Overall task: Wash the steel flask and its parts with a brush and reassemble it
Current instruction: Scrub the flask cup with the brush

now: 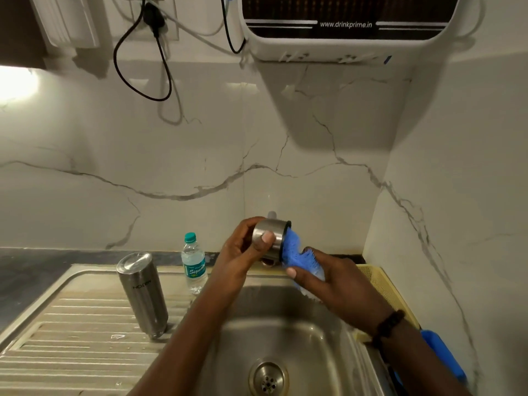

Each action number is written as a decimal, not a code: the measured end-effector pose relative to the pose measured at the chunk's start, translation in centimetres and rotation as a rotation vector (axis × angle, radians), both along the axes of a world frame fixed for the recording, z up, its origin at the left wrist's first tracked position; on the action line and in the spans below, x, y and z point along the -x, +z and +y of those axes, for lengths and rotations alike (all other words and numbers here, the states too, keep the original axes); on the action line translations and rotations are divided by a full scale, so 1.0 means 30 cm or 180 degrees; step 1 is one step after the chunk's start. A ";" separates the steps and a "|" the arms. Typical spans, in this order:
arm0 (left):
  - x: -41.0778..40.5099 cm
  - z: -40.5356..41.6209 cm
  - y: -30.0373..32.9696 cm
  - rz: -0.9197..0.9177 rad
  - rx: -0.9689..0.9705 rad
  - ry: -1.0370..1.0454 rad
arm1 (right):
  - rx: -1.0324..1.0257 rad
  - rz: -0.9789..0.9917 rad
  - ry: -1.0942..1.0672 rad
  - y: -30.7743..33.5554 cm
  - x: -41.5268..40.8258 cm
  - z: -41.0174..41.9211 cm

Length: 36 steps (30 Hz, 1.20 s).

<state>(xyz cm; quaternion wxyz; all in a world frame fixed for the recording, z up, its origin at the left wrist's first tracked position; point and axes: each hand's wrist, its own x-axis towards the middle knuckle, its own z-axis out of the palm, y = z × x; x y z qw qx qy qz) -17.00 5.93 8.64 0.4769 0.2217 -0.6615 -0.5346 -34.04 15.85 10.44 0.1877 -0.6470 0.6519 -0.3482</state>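
Your left hand (243, 247) curls around the round steel flask cap (271, 235); your right hand (325, 278) grips the blue bristled brush (291, 250), both forearms raised.

"www.drinkprime.in" on the white wall-mounted water purifier (345, 24); inverted "MILTON" on the upside-down cylindrical steel flask (142, 292); partly legible "Signat…" on the clear plastic water bottle's label (195, 264).

This is a home kitchen. A shiny steel sink (285, 332) with a drain (268, 378) and a ridged draining board (80, 332) sits by a white marble wall (171, 155). A water purifier (343, 27) hangs up high, beside a plug and black cord (143, 52).
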 end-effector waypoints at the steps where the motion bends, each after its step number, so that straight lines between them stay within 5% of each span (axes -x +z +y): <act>1: -0.004 -0.001 0.017 -0.0018 -0.0042 -0.0035 | -0.0065 -0.0210 0.0173 0.027 0.002 0.006; 8: 0.019 0.008 0.066 0.1717 -0.1352 -0.0569 | -0.0132 -0.1882 0.0912 0.050 -0.060 0.038; 12: 0.013 -0.004 0.023 0.2013 -0.1889 -0.0211 | 0.0395 -0.2298 0.0421 0.014 -0.074 0.033; 17: 0.017 0.004 -0.011 0.1876 -0.1893 -0.0132 | 0.1146 -0.1229 -0.0237 -0.041 -0.099 0.013; 23: 0.033 0.015 -0.011 0.1205 -0.1612 0.0026 | 0.0872 0.1233 -0.0802 -0.112 -0.087 -0.032; 27: 0.034 0.002 -0.017 0.0265 -0.1024 0.0531 | 0.0224 0.1686 -0.0717 -0.056 -0.126 -0.022; 29: 0.032 0.001 -0.009 0.0326 -0.1095 0.0631 | 0.0061 0.1290 -0.0369 -0.024 -0.126 -0.020; 33: 0.033 0.009 0.034 0.0963 -0.1470 0.0095 | -0.0505 -0.1240 0.0448 0.026 -0.089 -0.012; 36: 0.046 -0.005 0.038 0.1269 -0.1569 -0.0212 | -0.0590 -0.2343 0.0804 0.023 -0.106 0.003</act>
